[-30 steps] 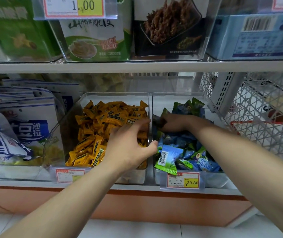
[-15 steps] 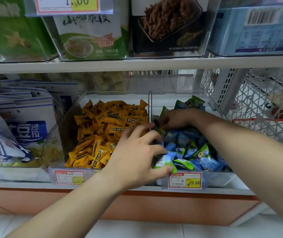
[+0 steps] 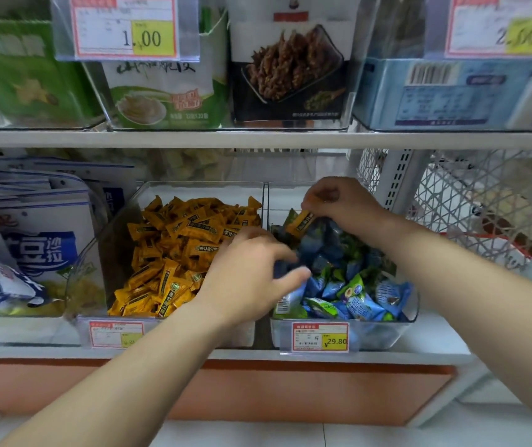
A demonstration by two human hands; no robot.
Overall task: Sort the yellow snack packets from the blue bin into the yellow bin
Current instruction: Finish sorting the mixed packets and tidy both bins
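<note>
Status: sorting in progress, one transfer under way.

1. The right hand [image 3: 338,204] is raised over the rear of the blue bin [image 3: 390,333]. Its fingertips pinch one yellow snack packet [image 3: 301,222] by the upper end. The packet hangs tilted, its lower end at or just above the blue packets [image 3: 354,295]. It is not yet across the divider.

2. The left hand [image 3: 248,279] reaches across the divider from the yellow bin [image 3: 168,333] side. Its fingers are spread and loosely extended over the blue packets near the front of the blue bin. No packet is seen held in it.

3. The yellow bin holds a large heap of yellow packets [image 3: 187,246], with no blue packets visible on top.

4. Apart from the pinched packet, no other yellow packet shows on the surface of the blue bin. Packets buried deeper cannot be checked from this position.

Assessment: the task appears close to completion. Remaining work: carry the pinched packet left over the divider, let it go onto the yellow heap, then check the lower layers of the blue bin for further strays.
</note>
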